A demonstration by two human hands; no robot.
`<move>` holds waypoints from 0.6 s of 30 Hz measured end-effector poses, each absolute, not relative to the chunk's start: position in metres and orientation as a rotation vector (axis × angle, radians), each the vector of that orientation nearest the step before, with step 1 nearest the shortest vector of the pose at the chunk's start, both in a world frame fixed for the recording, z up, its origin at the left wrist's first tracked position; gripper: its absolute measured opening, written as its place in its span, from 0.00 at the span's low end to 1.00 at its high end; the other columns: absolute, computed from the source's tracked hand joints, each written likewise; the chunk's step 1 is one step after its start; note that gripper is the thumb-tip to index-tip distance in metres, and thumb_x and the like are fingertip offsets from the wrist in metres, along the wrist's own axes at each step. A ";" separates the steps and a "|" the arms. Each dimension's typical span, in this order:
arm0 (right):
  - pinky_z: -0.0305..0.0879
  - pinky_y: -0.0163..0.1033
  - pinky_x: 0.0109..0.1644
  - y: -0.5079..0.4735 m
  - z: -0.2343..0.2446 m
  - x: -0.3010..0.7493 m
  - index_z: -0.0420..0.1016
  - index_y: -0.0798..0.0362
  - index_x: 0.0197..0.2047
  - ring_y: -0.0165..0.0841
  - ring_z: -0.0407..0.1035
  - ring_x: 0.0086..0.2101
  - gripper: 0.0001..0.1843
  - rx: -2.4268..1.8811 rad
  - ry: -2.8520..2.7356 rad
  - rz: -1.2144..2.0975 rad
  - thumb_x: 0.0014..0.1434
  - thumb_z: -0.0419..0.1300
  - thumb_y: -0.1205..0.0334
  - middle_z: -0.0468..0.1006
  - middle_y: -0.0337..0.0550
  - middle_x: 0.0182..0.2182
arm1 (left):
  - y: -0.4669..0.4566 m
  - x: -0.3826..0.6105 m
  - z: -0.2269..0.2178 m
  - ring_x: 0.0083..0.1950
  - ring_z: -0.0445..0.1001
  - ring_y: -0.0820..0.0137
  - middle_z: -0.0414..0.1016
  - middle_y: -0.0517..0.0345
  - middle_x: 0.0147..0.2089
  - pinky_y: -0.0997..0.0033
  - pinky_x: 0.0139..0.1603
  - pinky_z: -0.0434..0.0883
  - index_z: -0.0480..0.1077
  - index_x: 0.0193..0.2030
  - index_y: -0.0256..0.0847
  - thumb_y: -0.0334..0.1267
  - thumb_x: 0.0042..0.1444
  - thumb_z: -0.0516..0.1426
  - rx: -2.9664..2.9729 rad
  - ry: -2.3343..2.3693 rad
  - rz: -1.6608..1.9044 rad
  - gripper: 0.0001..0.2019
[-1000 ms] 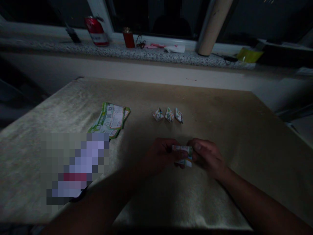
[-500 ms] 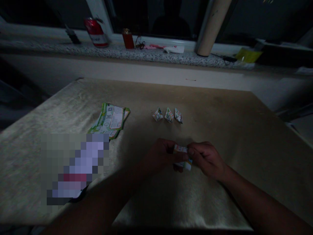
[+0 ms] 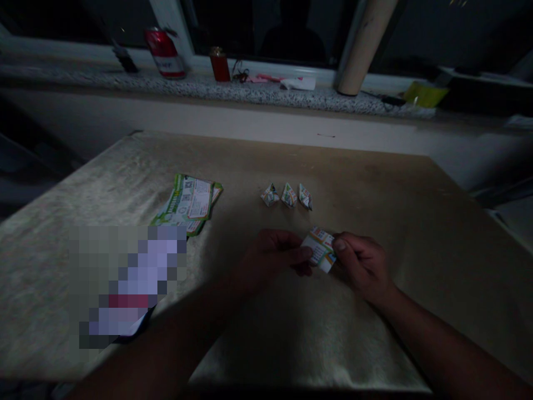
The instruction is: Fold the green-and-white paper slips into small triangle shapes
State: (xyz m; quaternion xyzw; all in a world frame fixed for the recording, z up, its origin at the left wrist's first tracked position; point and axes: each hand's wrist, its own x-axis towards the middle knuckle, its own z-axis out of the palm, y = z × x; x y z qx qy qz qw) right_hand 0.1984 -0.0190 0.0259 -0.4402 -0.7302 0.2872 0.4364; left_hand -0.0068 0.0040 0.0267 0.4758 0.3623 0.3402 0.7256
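Note:
A small folded piece of printed paper [image 3: 320,251], white with green and orange print, is held above the table between both hands. My left hand [image 3: 278,253] pinches its left corner, thumb on top. On the opposite corner, my right hand [image 3: 361,260] grips with thumb and curled fingers. Beyond the hands, three little folded paper boats stand in a row: a left one [image 3: 270,195], a middle one [image 3: 288,195] and a right one [image 3: 305,197].
Green and white printed sheets [image 3: 194,200] lie stacked on the table [image 3: 233,158] at the left, beside a blurred-out phone-like object [image 3: 144,278]. On the granite sill [image 3: 250,94] are a red can [image 3: 164,54], an orange-red lighter-like item [image 3: 219,65] and a cardboard tube [image 3: 362,50].
The paper has turned so its face shows as a flat diamond, where before the fingers covered much of it. My hands have drawn slightly apart, the right one shifting a little rightward.

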 end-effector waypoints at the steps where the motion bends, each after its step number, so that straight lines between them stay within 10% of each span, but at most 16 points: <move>1: 0.50 0.34 0.23 -0.019 0.026 0.198 0.61 0.51 0.23 0.26 0.54 0.18 0.23 -1.091 -1.820 0.710 0.70 0.50 0.54 0.57 0.33 0.17 | 0.004 -0.007 0.028 0.26 0.75 0.74 0.79 0.56 0.26 0.75 0.32 0.72 0.78 0.31 0.33 0.45 0.49 0.68 1.053 0.808 0.757 0.14; 18: 0.52 0.32 0.22 -0.017 0.027 0.197 0.59 0.51 0.24 0.25 0.54 0.18 0.21 -1.032 -1.865 0.734 0.70 0.50 0.58 0.58 0.32 0.18 | 0.002 -0.011 0.032 0.27 0.79 0.72 0.82 0.52 0.27 0.74 0.32 0.74 0.80 0.32 0.32 0.46 0.53 0.66 1.123 0.774 0.679 0.14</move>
